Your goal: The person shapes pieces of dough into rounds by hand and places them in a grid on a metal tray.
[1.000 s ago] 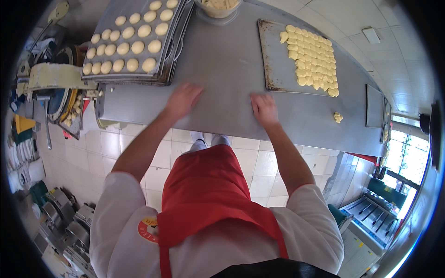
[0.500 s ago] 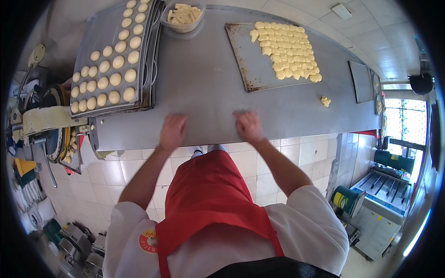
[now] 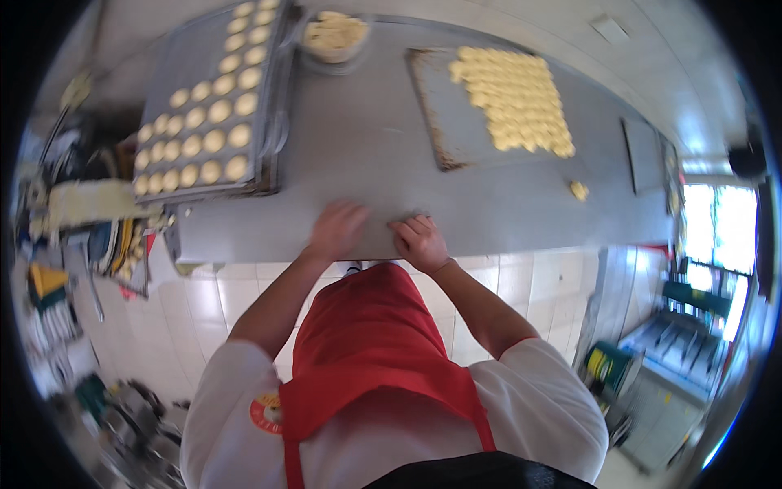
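Over the front edge of the steel worktable (image 3: 342, 171), my hands are close together. My left hand (image 3: 337, 231) is smeared by motion, so its fingers cannot be read clearly. Just right of it, my right hand (image 3: 420, 244) is closed with the fingers curled; whatever it may hold is hidden. Ahead to the right lies a baking tray (image 3: 444, 122) covered on one side with pale yellow dough pieces (image 3: 517, 98) in tight rows. One small yellow dough lump (image 3: 578, 191) rests on the table near that tray.
At the left, stacked trays (image 3: 265, 155) bear rows of round dough balls (image 3: 214, 140). A clear plastic tub (image 3: 336, 39) of pale cut pieces stands beside them. A dark flat tray (image 3: 642, 155) lies at the table's right end. Machinery (image 3: 94, 204) is beyond the left end.
Both hands have come closer together, the left moving right and the right moving slightly left and nearer to me. The whole view has shifted a little.
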`<action>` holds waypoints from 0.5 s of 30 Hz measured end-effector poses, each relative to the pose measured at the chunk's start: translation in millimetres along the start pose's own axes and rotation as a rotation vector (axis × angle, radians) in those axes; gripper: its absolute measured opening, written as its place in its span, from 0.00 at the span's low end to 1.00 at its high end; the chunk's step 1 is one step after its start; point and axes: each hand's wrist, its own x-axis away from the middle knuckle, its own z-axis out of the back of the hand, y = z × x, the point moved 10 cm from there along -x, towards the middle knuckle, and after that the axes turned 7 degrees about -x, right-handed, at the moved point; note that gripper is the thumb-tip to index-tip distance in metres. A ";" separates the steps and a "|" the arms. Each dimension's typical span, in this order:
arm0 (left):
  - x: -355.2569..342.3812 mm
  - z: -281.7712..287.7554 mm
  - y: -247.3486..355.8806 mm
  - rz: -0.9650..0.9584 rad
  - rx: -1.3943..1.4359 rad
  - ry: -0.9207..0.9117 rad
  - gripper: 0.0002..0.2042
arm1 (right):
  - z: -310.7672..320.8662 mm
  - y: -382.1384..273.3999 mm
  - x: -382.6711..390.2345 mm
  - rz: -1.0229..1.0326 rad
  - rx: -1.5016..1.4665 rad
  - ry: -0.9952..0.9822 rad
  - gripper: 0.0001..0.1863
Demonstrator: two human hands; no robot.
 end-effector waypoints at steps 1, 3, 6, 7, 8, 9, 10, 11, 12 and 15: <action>-23.1 0.6 20.8 -0.089 0.001 0.004 0.15 | -9.1 -9.9 -18.3 0.079 0.031 -0.037 0.11; -68.9 -8.2 6.6 -0.086 -0.014 -0.130 0.16 | -6.6 -3.0 -56.8 0.230 0.107 -0.008 0.11; -63.5 -9.9 -39.5 0.169 -0.098 -0.288 0.16 | 16.2 31.8 -70.9 0.117 0.140 0.035 0.12; -54.8 -5.6 -47.0 0.254 -0.116 -0.305 0.17 | 20.9 40.9 -58.8 0.054 0.154 0.048 0.12; -44.9 13.8 -39.3 0.209 -0.133 -0.151 0.16 | 24.1 38.5 -48.3 0.030 0.142 0.006 0.13; -31.2 35.1 -29.4 0.156 -0.153 0.008 0.16 | 30.5 32.9 -40.3 0.006 0.137 -0.030 0.13; -18.7 57.8 -19.2 0.104 -0.183 0.170 0.16 | 48.4 11.7 -38.9 0.016 0.163 0.004 0.13; -8.1 66.3 -25.1 0.176 -0.215 0.185 0.16 | 62.7 -11.7 -41.5 0.034 0.182 0.040 0.14; -0.9 71.2 -27.8 0.234 -0.231 0.193 0.16 | 60.2 0.5 -32.2 -0.068 0.183 -0.003 0.15; 10.6 74.4 -36.0 0.500 0.005 0.107 0.17 | 53.1 45.0 -27.0 -0.435 -0.117 -0.126 0.16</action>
